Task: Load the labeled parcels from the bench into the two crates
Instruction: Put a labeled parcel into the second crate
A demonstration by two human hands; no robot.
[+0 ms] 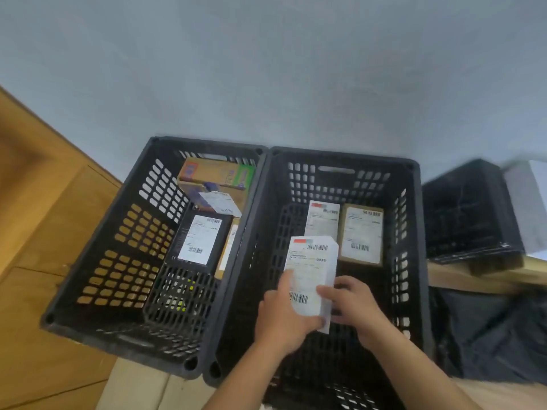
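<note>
Both hands meet over the right crate (340, 155): the left hand (281, 318) grips the near end of a white labeled parcel (310, 270), thumb on its label and fingers (313, 322) curled beneath, while the right hand (355, 306) pinches its right edge, apparently steadying it label-up for lowering. Beyond it on that crate's floor lie another white parcel (322, 217) and a brown parcel (361, 235), side by side. The left crate (207, 141) holds a black labeled box (198, 241), a printed carton (216, 174) and a thin brown packet (228, 250) against its right wall.

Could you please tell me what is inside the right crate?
A white parcel and a brown parcel sit at the right crate's far end. The left hand and right hand hold a third parcel inside; the floor beneath it is hidden.
</note>
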